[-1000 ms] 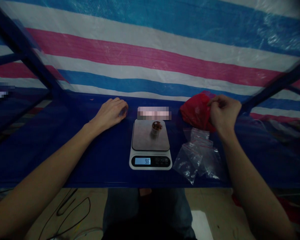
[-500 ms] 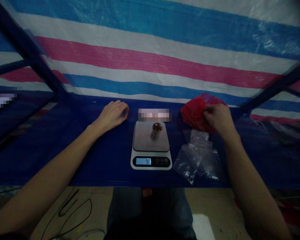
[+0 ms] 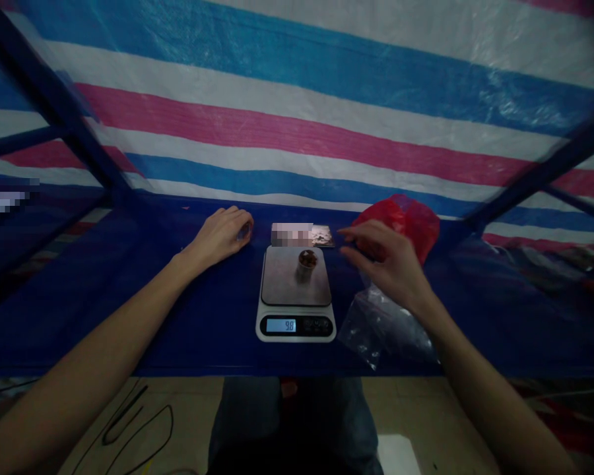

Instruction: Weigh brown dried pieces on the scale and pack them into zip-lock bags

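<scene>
the spread right hand (image 3: 389, 260) half hides clear bags (image 3: 383, 330); the left hand (image 3: 220, 234) rests curled. a blurred patch (image 3: 291, 234) lies beyond the scale (image 3: 296, 316) on the blue table (image 3: 79, 316).

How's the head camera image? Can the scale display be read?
Head view: dim and underexposed, but the lit display on the digital scale stays readable. Wide-angle distortion bows the striped tarp; a pixelated patch covers the area behind the scale.

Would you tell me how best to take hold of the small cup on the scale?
Pinch the cup by its side wall, coming from above: it stands upright and narrow on the scale's platform, and its open top shows brown contents, so keep it level.
</scene>
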Motion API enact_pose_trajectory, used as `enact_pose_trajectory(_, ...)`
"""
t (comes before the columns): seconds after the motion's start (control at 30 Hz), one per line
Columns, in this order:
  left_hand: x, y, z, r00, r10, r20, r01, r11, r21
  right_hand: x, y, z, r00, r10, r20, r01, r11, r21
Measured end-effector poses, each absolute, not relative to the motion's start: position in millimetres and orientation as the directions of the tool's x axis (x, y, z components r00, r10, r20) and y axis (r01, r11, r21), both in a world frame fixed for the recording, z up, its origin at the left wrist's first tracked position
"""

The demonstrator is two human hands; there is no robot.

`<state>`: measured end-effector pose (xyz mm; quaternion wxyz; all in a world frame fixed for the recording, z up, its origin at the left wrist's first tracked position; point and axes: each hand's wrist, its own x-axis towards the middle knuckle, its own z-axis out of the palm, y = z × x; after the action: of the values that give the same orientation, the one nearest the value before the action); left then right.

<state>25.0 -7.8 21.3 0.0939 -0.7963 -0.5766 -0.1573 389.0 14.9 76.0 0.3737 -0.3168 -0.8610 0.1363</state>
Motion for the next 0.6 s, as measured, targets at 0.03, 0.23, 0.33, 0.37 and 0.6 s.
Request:
enact_pose_trajectory(0.03, 24.8, -8.0, 21.5, 0.287, 0.886, 0.364, 0.947, -0.319, 0.03, 379.4, 6.7, 71.0, -0.581, 0.64, 0.503, 0.41, 0.764, -0.498)
enact_pose_trajectory(0.23, 25.8, -9.3, 23.1, 0.288, 0.88, 0.377, 0.946, -0.323, 0.032, 346.4, 1.9, 40.7, -0.643, 0.681, 0.352, 0.357, 0.672, -0.648)
enact_pose_trajectory(0.33, 26.3, -9.3, 23.1, 0.295, 0.882, 0.367, 0.942, -0.332, 0.04, 345.2, 5.2, 42.9, -0.643, 0.686, 0.34, 0.333, 0.65, -0.683)
enact_pose_trajectory(0.37, 26.2, -9.1, 22.9, 0.296, 0.883, 0.365, 0.941, -0.334, 0.044, 347.9, 5.2, 45.4, -0.64, 0.685, 0.35, 0.33, 0.655, -0.679)
enact_pose_trajectory(0.6, 26.0, -7.5, 20.2, 0.288, 0.888, 0.36, 0.946, -0.322, 0.038, 397.3, -1.7, 41.6, -0.517, 0.767, 0.38, 0.462, 0.624, -0.63)
